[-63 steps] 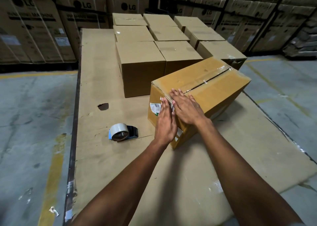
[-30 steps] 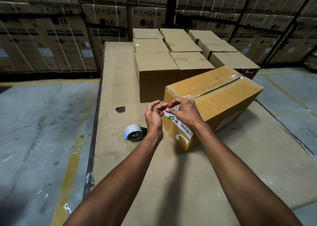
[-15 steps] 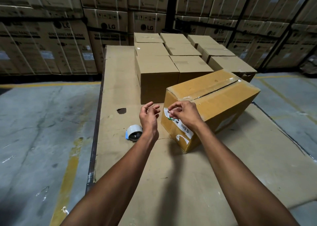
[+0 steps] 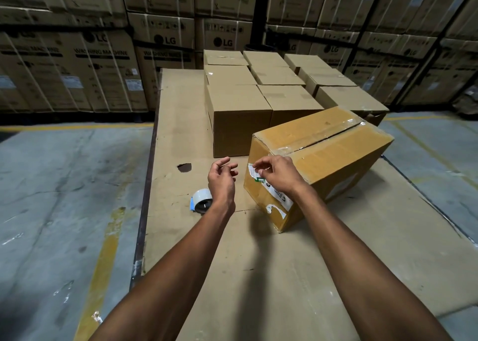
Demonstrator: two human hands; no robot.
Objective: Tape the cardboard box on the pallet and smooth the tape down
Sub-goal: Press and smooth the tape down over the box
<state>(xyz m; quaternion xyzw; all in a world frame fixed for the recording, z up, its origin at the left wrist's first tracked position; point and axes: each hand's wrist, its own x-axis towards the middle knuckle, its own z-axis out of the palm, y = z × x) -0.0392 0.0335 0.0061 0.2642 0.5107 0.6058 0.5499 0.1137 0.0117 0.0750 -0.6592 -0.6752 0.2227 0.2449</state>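
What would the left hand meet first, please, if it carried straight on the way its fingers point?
Probably the near end face of the taped cardboard box, since the left hand points up and right toward it; depth is unclear.

Bare forearms; left hand [image 4: 221, 183] and right hand [image 4: 278, 173] ungloved.

A pallet covered with flat cardboard sheeting [image 4: 297, 276] is sitting on the grey concrete floor [image 4: 57, 185], which is carrying worn yellow painted lines. A small dark hole [image 4: 184, 167] is showing in the sheeting near the left edge. Lying directly on the sheeting is a tape dispenser [image 4: 201, 201] with a pale roll, resting near that left edge. Just to its right the yellowish cardboard box [image 4: 336, 159] is standing at an angle to the edges, clear tape shining along its top seam. Behind it, a block of plain brown boxes [image 4: 240, 118] is standing in three rows, packed touching one another.
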